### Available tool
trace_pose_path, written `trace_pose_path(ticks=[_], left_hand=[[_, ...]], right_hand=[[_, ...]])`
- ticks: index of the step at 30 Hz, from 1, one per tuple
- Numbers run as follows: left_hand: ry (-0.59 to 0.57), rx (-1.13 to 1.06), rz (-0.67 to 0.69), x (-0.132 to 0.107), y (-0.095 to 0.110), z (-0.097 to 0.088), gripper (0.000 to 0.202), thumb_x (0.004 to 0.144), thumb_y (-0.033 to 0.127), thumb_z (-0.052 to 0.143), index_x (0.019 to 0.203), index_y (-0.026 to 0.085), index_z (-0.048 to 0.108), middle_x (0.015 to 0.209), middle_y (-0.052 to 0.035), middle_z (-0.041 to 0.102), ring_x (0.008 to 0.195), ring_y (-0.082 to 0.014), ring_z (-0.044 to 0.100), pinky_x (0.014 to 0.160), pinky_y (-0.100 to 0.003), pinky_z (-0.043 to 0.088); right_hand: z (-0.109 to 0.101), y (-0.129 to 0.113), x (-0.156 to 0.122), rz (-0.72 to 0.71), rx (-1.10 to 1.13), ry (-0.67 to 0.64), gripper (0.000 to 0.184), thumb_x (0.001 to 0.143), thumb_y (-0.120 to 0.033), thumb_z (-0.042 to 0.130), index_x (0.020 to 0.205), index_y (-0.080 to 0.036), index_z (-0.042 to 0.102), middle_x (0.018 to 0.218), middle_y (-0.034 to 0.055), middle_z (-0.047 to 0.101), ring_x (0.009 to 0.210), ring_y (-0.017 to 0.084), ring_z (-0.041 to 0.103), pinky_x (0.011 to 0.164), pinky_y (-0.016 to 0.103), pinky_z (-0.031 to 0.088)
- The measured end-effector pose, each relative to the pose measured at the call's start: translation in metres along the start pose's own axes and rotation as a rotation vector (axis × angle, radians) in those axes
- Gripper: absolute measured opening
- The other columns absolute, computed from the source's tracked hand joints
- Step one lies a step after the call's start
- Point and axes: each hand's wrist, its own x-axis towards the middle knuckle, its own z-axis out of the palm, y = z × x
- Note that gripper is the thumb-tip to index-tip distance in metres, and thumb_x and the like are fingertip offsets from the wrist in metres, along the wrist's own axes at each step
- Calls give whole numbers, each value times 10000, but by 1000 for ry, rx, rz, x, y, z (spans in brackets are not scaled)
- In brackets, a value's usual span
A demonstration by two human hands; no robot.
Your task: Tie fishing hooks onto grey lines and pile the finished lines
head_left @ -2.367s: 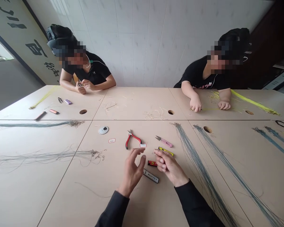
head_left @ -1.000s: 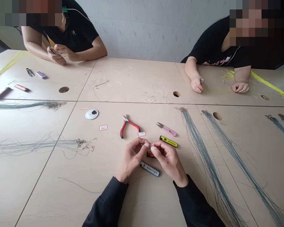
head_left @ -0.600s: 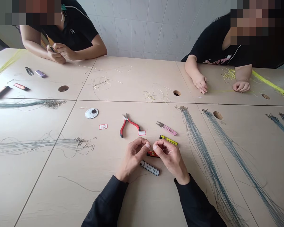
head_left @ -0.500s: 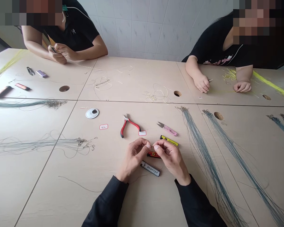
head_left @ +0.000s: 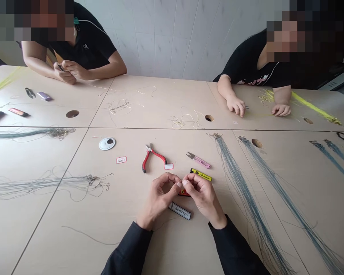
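My left hand [head_left: 159, 196] and my right hand [head_left: 203, 196] meet fingertip to fingertip just above the table, each closed in a pinch on something too small to make out. Under them lie a red lighter [head_left: 184, 193] and a black-and-silver lighter marked BENTTEY [head_left: 179, 211]. A yellow lighter [head_left: 201, 175] lies just beyond my right hand. Red-handled pliers [head_left: 153, 157] and pink thread snips [head_left: 198, 160] rest a little farther out.
Long bundles of blue-grey line [head_left: 246, 202] run down the right of the table, more bundles [head_left: 46, 183] lie at left. A white round cap [head_left: 107, 143] and cable holes [head_left: 257, 143] are in the tabletop. Two people in black sit opposite, handling yellow line [head_left: 312, 109].
My hands came together from apart into a fingertip pinch over the red lighter. The view tilted down, then shifted slightly; the person at right moved a hand along the yellow line.
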Motion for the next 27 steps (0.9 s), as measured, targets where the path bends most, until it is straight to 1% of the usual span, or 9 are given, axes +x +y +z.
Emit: trace_pose_path(ticks=[4,9,13,17,24,27], left_hand=[[19,39,15,1,-4,0,226,899,381,666,860,159,652,820,-33,664,766,-135,585,734,-241,467],[34,81,29,1,-1,2,231,892,379,668,877,148,673,836,-53,687,760,-147,607,723,-250,484],[48,119,25,1,-1,2,236,896,378,657,853,147,675,795,-49,692,738,-150,611,708,-253,483],[39,164,32,1,-2,3,197,903,337,639,849,149,663,787,-40,681,725,-142,591,702,-249,469],[57,178,52,2,0,5,141,910,281,602,850,158,639,810,-30,661,719,-129,549,687,-238,438],[50,177,64,2,0,5,139,907,280,605,845,159,638,818,-34,666,731,-133,560,709,-244,445]], right_hand=[[0,1,0,7,5,-2,316,923,-465,601,866,-155,628,739,1,550,655,108,455,593,217,387],[-1,2,-1,20,24,-10,322,913,-468,614,864,-151,633,740,9,561,668,118,476,598,221,403],[-2,1,-1,26,3,-22,335,913,-474,608,845,-147,634,715,6,544,644,114,456,575,223,384],[-3,1,0,33,-47,-5,344,906,-483,610,831,-148,629,693,-1,532,622,109,441,555,220,368],[-4,2,1,23,-34,40,366,917,-518,579,856,-159,612,657,-27,487,553,89,382,512,213,347],[-4,2,0,6,-33,54,348,918,-510,584,884,-165,613,684,-18,530,573,96,429,532,213,378]])
